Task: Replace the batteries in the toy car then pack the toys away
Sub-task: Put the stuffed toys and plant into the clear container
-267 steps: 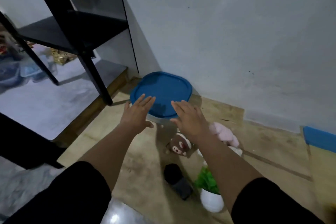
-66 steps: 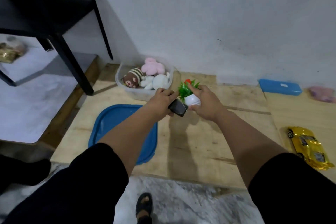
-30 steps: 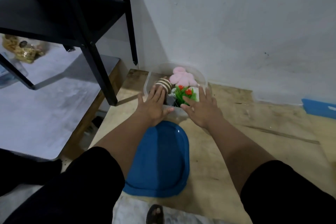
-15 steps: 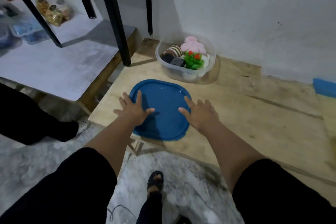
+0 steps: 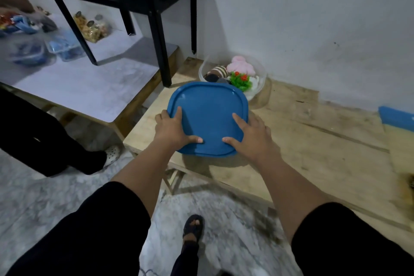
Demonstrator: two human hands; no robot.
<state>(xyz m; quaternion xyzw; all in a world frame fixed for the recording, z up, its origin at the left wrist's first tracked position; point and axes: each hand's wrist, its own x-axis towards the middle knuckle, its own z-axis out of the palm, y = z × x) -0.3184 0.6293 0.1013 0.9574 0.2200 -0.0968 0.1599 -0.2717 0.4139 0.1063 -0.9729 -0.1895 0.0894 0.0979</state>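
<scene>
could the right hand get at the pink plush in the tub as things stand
Probably not straight away. The right hand is busy holding the blue lid together with the left hand, and the lid is between it and the clear tub. The pink plush itself lies uncovered on top.

Blue lid [image 5: 208, 116] lifted; clear tub [image 5: 261, 87] holds toys [image 5: 240, 67]

Lid [image 5: 208, 116]: solid blue. Container [image 5: 261, 87]: clear. Plush toy [image 5: 240, 67]: pink. Second plush [image 5: 218, 71]: brown with cream stripes. Toy plant [image 5: 240, 82]: green leaves, red flowers. Sleeves [image 5: 94, 231]: black. Platform [image 5: 313, 141]: pale wood grain. Floor [image 5: 44, 204]: grey-white marbled. Shelf frame [image 5: 156, 29]: black. Wall [image 5: 313, 18]: white.
</scene>
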